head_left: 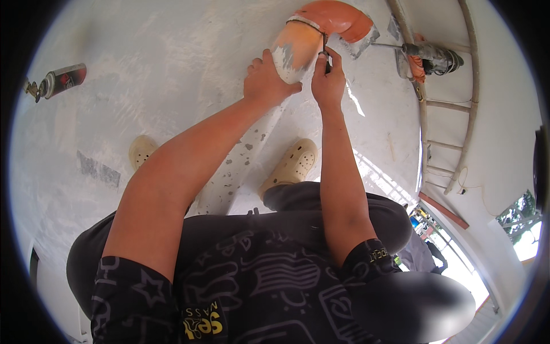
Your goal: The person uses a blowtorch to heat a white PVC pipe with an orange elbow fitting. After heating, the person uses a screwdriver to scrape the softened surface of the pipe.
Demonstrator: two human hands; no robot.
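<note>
A long white-painted pipe (pixel 228 172) runs away from me between my feet, its far part bare orange with grey patches. At the far end it joins an orange elbow fitting (pixel 335 16), with a whitish rim at the joint. My left hand (pixel 268 82) grips the pipe just short of the bare part, thumb toward the right side. My right hand (pixel 329 80) is closed around the dark handle of a small thin-shafted tool, seemingly a screwdriver (pixel 325 53). Its shaft reaches the right side of the joint; the tip's exact contact is hard to make out.
On the far left lies a spray can or gas canister with a metal head (pixel 62 80). A power drill with a long bit (pixel 432 59) lies at the far right, by a ladder (pixel 450 106). My feet in beige clogs (pixel 291 164) straddle the pipe on the whitish floor.
</note>
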